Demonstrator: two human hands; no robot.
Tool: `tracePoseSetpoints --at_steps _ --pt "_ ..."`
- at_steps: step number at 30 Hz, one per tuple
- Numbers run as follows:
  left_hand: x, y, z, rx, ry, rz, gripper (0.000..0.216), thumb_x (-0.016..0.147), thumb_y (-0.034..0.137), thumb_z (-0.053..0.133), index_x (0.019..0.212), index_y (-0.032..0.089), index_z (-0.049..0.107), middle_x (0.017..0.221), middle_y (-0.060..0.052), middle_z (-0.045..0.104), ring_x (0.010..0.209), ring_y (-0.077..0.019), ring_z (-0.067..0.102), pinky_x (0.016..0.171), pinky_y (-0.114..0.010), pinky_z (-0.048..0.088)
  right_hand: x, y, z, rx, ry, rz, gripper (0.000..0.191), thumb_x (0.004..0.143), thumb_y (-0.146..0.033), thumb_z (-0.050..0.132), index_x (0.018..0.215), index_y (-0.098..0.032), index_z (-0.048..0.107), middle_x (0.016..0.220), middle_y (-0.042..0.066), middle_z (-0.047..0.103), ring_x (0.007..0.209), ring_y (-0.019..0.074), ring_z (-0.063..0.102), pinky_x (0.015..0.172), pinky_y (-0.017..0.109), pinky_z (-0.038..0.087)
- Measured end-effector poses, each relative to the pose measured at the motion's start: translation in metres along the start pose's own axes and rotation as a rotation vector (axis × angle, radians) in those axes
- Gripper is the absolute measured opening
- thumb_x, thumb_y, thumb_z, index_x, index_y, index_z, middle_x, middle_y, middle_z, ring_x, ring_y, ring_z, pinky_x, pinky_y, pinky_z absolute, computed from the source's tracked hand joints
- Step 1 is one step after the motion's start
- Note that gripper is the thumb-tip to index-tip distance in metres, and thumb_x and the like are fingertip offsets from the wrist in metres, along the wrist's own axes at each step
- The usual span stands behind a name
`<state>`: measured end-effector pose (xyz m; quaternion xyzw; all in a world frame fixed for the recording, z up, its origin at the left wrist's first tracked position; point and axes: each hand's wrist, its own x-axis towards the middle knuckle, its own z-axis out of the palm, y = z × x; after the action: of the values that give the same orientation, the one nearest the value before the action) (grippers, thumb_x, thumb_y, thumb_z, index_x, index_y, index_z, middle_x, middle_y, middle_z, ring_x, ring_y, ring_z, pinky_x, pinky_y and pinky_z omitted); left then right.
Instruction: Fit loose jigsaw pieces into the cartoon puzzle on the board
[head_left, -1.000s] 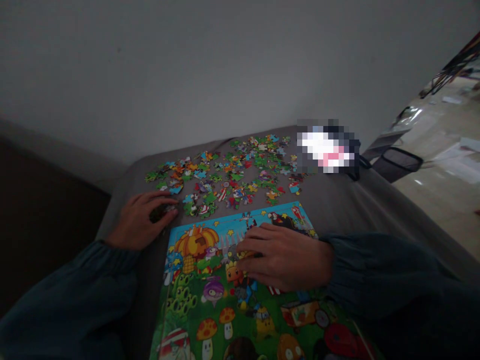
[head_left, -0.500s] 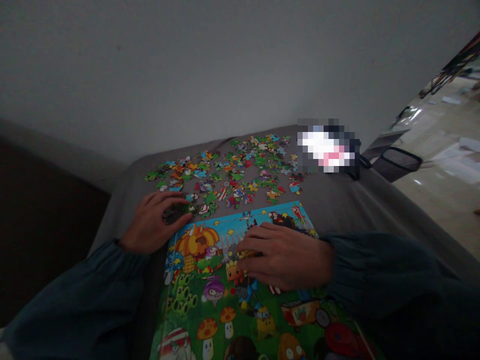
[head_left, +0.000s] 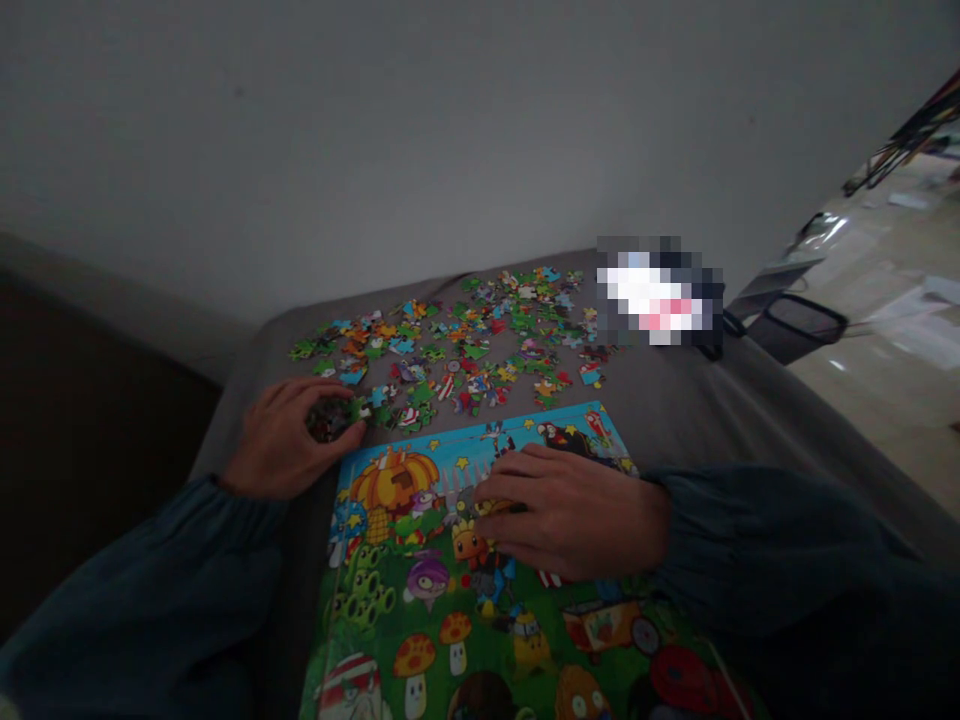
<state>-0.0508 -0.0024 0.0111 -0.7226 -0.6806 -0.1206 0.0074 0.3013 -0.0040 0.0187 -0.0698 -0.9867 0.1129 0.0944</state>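
Grey cloth point(head_left: 675, 400) | loose pieces point(head_left: 465, 340) beyond puzzle board point(head_left: 420, 620)

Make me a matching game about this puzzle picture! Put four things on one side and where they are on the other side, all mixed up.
Things:
1. left hand
2. right hand
3. loose puzzle pieces
4. puzzle board

Places:
A. flat on top of the colourful picture
B. scattered on the grey cloth near the wall
C. lying nearest the person, under one hand
D. on the grey cloth, fingers curled around a small dark clump of pieces

Pairs: 1-D, 2-A, 3-B, 4-C
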Motion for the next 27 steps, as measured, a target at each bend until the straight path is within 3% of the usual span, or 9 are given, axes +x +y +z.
tracePoseSetpoints --at_steps 4,8,15,19,24,27 --pt "-0.001 -0.009 -0.010 0.037 0.076 -0.040 0.052 0.087 0.060 0.048 0.119 0.021 0.062 0.129 -0.011 0.065 0.124 -0.0358 0.058 0.113 -0.057 0.038 0.000 0.000 -0.001 0.002 0.000 0.001 0.030 0.106 -0.027 0.044 0.115 -0.020 0.071 0.127 0.004 0.066 0.111 0.0228 0.057 0.094 0.039 0.048" --pt "-0.003 -0.004 -0.004 0.040 0.019 0.009 0.064 0.089 0.060 0.048 0.135 0.016 0.055 0.137 -0.016 0.060 0.130 -0.0391 0.053 0.113 -0.059 0.037 0.001 0.000 -0.001 0.008 -0.003 0.004 0.030 0.106 -0.027 0.044 0.115 -0.020 0.072 0.125 0.005 0.067 0.110 0.0231 0.057 0.093 0.039 0.048" --pt "-0.003 0.003 0.015 -0.048 -0.050 0.120 0.050 0.089 0.066 0.047 0.107 0.027 0.072 0.134 -0.011 0.062 0.133 -0.0348 0.051 0.116 -0.057 0.033 0.001 0.000 0.000 0.006 0.006 0.008 0.031 0.106 -0.028 0.043 0.115 -0.020 0.072 0.123 0.005 0.067 0.110 0.0231 0.057 0.094 0.039 0.048" --pt "-0.003 -0.002 0.012 -0.052 -0.063 0.097 0.050 0.087 0.067 0.049 0.105 0.026 0.071 0.134 -0.011 0.062 0.132 -0.0349 0.052 0.116 -0.057 0.033 0.001 -0.001 0.000 0.011 -0.011 0.009 0.031 0.106 -0.028 0.043 0.116 -0.020 0.071 0.123 0.005 0.067 0.110 0.0232 0.057 0.094 0.040 0.049" --pt "-0.007 -0.008 0.004 0.019 -0.074 -0.047 0.055 0.084 0.056 0.055 0.127 0.023 0.060 0.144 -0.012 0.055 0.137 -0.0388 0.046 0.115 -0.060 0.033 0.001 -0.001 -0.002 0.025 -0.029 0.018 0.030 0.106 -0.027 0.043 0.116 -0.019 0.071 0.125 0.006 0.066 0.112 0.0235 0.057 0.095 0.041 0.049" --pt "-0.007 -0.013 0.001 0.036 -0.105 -0.114 0.050 0.081 0.051 0.057 0.122 0.022 0.061 0.144 -0.013 0.056 0.137 -0.0407 0.045 0.113 -0.062 0.033 0.001 -0.001 -0.002 0.024 -0.034 0.016 0.030 0.106 -0.026 0.044 0.116 -0.019 0.071 0.125 0.006 0.066 0.112 0.0237 0.058 0.096 0.041 0.049"
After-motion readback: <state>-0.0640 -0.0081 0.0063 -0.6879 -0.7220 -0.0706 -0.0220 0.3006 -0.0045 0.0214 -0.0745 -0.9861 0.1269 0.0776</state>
